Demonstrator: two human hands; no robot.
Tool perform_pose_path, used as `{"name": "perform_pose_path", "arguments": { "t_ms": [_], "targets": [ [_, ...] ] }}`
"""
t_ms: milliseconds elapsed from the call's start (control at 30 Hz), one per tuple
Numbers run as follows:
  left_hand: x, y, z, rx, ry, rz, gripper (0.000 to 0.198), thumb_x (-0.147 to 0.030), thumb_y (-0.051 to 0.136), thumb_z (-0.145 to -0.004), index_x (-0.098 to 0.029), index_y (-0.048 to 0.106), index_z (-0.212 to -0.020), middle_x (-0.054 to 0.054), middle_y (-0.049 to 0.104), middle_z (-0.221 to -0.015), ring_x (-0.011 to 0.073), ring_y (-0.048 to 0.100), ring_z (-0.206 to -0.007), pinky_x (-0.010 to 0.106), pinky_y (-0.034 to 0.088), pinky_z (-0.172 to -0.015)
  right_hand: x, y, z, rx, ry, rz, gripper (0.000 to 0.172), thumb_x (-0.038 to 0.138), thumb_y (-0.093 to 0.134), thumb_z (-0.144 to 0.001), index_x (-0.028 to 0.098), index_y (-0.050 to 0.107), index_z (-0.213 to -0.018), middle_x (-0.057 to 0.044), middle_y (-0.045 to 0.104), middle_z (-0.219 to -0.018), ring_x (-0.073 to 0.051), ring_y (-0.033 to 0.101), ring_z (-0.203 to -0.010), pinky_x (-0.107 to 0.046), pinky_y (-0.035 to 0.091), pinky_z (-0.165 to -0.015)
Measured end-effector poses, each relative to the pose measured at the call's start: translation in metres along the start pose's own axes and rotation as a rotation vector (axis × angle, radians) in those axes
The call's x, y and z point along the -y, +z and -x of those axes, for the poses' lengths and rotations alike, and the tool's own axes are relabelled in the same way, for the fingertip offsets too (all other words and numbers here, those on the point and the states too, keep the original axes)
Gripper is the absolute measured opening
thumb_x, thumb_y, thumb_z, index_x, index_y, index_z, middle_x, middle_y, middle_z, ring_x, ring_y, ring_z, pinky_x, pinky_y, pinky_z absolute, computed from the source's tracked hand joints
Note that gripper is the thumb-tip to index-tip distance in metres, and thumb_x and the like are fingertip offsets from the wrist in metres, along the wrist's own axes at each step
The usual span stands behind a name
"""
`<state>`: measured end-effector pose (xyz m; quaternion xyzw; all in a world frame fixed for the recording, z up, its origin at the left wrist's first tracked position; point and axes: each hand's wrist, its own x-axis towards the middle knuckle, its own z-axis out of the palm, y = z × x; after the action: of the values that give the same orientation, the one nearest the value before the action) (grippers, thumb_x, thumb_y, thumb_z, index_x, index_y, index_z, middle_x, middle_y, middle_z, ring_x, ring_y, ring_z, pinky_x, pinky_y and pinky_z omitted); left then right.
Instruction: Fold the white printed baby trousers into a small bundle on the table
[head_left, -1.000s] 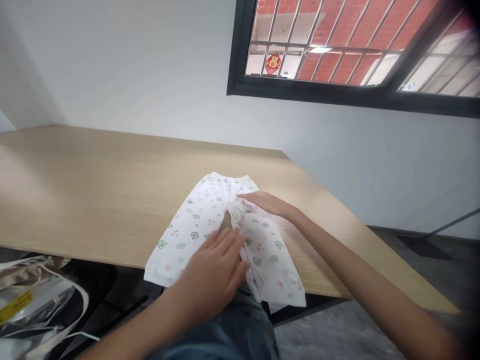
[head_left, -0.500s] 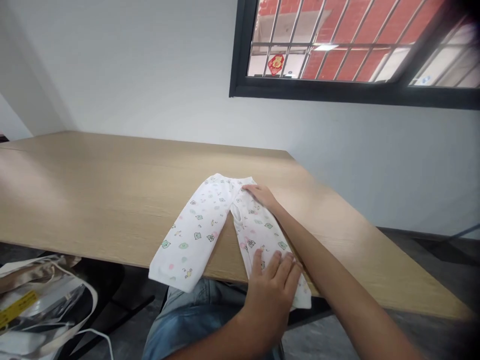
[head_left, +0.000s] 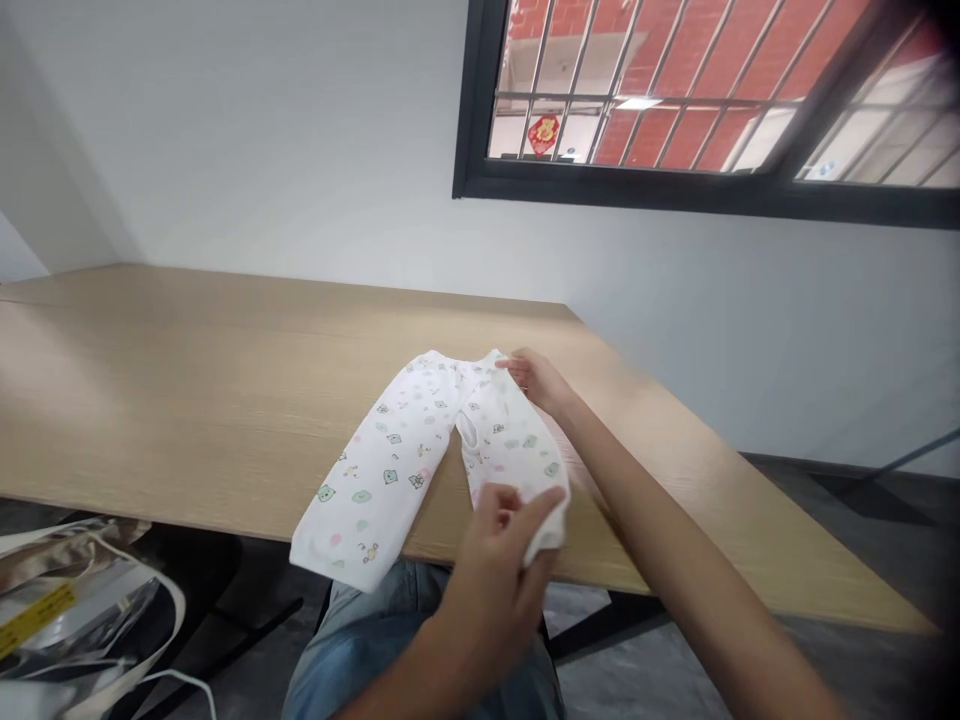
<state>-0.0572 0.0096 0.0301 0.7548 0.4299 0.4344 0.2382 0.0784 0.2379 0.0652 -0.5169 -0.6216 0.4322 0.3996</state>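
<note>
A small pair of white baby pants, printed with green, pink and yellow cartoon figures, lies on the wooden table with its waistband away from me. Its left leg lies flat and its hem hangs slightly over the near edge. My left hand is closed on the lower end of the right leg, which is raised off the tabletop. At the waistband's right corner, my right hand pinches the fabric between thumb and fingers. Part of the right hem is hidden behind my left hand.
On the lower left, a bag with clear plastic and a yellow label sits below table height. The table's slanted right edge borders the floor. A wall and a barred window stand behind. My legs are under the near edge.
My left hand has gone from lying flat on the right leg to gripping its lower end, lifting it and drawing it inward. My right hand has shifted slightly outward at the waistband corner.
</note>
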Motion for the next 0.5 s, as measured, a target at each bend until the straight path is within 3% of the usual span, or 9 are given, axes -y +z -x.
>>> {"name": "perform_pose_path", "arguments": {
  "t_ms": [100,167,233,300,400,500],
  "targets": [
    [0.004,-0.044,0.019,-0.196,-0.151,-0.062,0.038,-0.029,0.034,-0.091,-0.026,0.046,-0.127,0.007,0.059,-0.11,0.0158,0.061,-0.085,0.024,0.053,-0.065,0.028,0.019,-0.002,0.079,-0.051,-0.125,0.036,0.043,0.036,-0.075,0.017,0.059,-0.086,-0.007,0.062,-0.094,-0.014,0.055,-0.066,-0.023,0.044,-0.056],
    [0.013,-0.072,0.034,-0.29,-0.342,-0.211,0.04,-0.035,0.036,-0.09,-0.025,0.044,-0.128,0.008,0.061,-0.109,0.0168,0.063,-0.073,0.026,0.051,-0.056,0.043,0.041,-0.003,0.17,-0.078,-0.141,0.036,0.044,0.035,-0.077,0.018,0.056,-0.093,-0.007,0.059,-0.11,-0.014,0.057,-0.074,-0.022,0.046,-0.061],
    [0.025,-0.094,0.047,-0.3,-0.556,-0.377,0.045,-0.037,0.036,-0.09,-0.022,0.037,-0.133,0.007,0.066,-0.092,0.0186,0.062,-0.061,0.029,0.049,-0.052,0.051,0.07,-0.004,0.25,-0.084,-0.07,0.037,0.045,0.034,-0.08,0.02,0.053,-0.098,-0.005,0.057,-0.117,-0.014,0.057,-0.079,-0.022,0.047,-0.064],
    [0.038,-0.109,0.055,-0.236,-0.673,-0.538,0.049,-0.033,0.034,-0.09,-0.02,0.03,-0.137,0.006,0.065,-0.078,0.0226,0.062,-0.061,0.033,0.048,-0.055,0.051,0.098,-0.006,0.288,-0.069,0.042,0.035,0.047,0.036,-0.082,0.022,0.054,-0.099,-0.003,0.057,-0.119,-0.015,0.058,-0.083,-0.024,0.047,-0.067],
    [0.054,-0.116,0.061,-0.14,-0.665,-0.785,0.043,-0.028,0.032,-0.09,-0.029,0.042,-0.132,0.01,0.061,-0.087,0.0286,0.061,-0.076,0.04,0.046,-0.059,0.041,0.128,-0.008,0.33,-0.046,0.179,0.029,0.045,0.046,-0.081,0.021,0.06,-0.09,-0.005,0.061,-0.112,-0.02,0.059,-0.085,-0.029,0.047,-0.072],
    [0.06,-0.11,0.064,-0.184,-0.534,-1.035,0.031,-0.031,0.041,-0.087,-0.036,0.063,-0.109,0.014,0.055,-0.101,0.0324,0.056,-0.085,0.045,0.043,-0.061,0.031,0.133,-0.006,0.35,-0.092,0.323,0.025,0.04,0.048,-0.083,0.022,0.063,-0.09,-0.005,0.064,-0.104,-0.02,0.058,-0.086,-0.029,0.047,-0.076]
  ]
}}
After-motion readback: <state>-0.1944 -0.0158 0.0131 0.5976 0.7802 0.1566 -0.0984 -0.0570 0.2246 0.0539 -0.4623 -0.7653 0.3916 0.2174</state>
